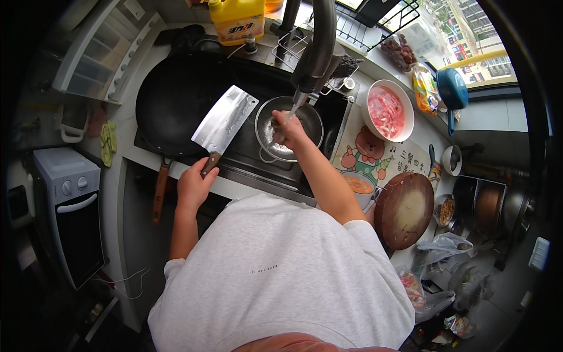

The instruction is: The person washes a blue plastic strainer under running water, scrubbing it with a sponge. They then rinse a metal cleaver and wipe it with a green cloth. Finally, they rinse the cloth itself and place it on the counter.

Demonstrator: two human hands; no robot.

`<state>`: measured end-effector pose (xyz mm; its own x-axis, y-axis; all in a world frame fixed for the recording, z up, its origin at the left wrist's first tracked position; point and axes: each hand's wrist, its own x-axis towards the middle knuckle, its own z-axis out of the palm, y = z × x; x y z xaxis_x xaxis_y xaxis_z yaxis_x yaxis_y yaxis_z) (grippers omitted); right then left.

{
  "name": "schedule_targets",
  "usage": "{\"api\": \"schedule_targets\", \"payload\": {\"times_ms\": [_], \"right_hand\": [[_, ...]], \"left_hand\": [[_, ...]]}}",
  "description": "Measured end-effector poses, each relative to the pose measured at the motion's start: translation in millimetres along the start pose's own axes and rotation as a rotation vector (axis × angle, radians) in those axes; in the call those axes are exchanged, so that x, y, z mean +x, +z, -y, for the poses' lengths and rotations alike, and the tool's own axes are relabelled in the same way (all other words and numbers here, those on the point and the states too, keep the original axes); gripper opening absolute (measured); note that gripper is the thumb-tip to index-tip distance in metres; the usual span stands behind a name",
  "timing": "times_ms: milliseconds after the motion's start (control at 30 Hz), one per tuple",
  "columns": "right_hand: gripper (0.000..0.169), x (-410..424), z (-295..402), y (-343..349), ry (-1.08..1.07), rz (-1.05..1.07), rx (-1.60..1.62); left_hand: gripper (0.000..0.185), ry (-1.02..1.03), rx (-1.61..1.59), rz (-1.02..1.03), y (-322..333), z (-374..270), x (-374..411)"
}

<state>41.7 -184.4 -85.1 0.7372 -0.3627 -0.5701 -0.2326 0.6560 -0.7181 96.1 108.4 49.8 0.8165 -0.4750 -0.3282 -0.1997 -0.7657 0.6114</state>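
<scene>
My left hand (192, 185) grips the brown wooden handle of a cleaver (226, 118). Its broad steel blade is wet and points away from me over the black sink, beside a large black wok (182, 105). Under the dark pull-down faucet (319, 48), my right hand (288, 132) is curled inside a round metal bowl (313, 132). Water runs from the spout onto that hand. Something small and greyish may be between its fingers, but I cannot tell what it is.
At right stand a white bowl of pinkish meat in liquid (387, 112) and a round wooden chopping board (404, 211). A yellow detergent jug (237, 22) is behind the sink. The wok's wooden handle (160, 191) juts over the counter edge. A blue pan (452, 88) sits near the window.
</scene>
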Motion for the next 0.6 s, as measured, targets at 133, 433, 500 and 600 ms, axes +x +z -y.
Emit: {"api": "schedule_targets", "payload": {"times_ms": [133, 433, 500, 600], "right_hand": [[0.019, 10.7, -12.0, -0.4, -0.108, -0.104, -0.379], [0.023, 9.3, -30.0, -13.5, -0.402, -0.234, -0.968], [0.026, 2.3, -31.6, -33.0, -0.32, -0.272, -1.091], [0.067, -37.0, -33.8, -47.4, -0.135, -0.082, -1.092]], "left_hand": [[0.04, 0.011, -0.013, 0.006, -0.3, 7.5, 1.7], [0.039, 0.083, 0.002, 0.073, -4.1, 10.1, 17.8], [0.039, 0.094, 0.014, 0.076, -3.3, 5.3, 23.4], [0.04, 0.088, -0.011, 0.116, -0.7, 10.7, 22.8]]}}
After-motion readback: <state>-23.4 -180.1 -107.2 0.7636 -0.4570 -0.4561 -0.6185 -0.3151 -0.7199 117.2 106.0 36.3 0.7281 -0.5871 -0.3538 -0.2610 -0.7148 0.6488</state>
